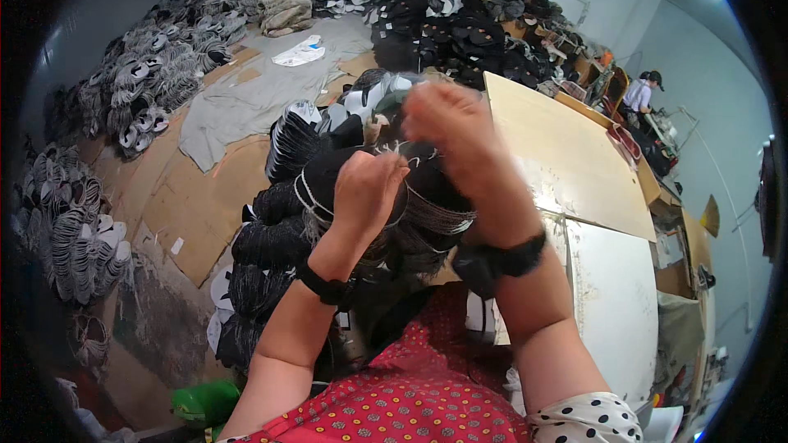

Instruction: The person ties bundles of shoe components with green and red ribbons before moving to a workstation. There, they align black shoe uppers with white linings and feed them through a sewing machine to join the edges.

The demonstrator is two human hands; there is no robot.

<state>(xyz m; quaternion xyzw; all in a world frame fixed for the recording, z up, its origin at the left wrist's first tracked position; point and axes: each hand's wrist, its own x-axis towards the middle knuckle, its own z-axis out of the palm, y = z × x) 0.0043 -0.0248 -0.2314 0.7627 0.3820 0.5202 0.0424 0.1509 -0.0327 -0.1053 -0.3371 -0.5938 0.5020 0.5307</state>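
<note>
In front of me stand bundles of stacked dark fabric pieces (pixel 324 176), bound round with white string (pixel 305 197). My left hand (pixel 367 187) is closed over the tops of these bundles, thumb and fingers pinched beside loose white string ends (pixel 397 149). Higher and to the right, my right hand (pixel 447 119) is curled into a fist and blurred by motion. What it holds, if anything, cannot be made out. Below it sits another string-tied stack (pixel 439 197) of dark, curved pieces. Both my wrists carry dark bands.
Large heaps of grey and white pieces (pixel 156 66) lie at the left; black ones (pixel 460 37) are piled at the back. Pale boards (pixel 566 148) lie at the right. Flattened cardboard (pixel 193 205) covers the floor. A green bag (pixel 203 402) is at lower left. A person (pixel 640 94) is far right.
</note>
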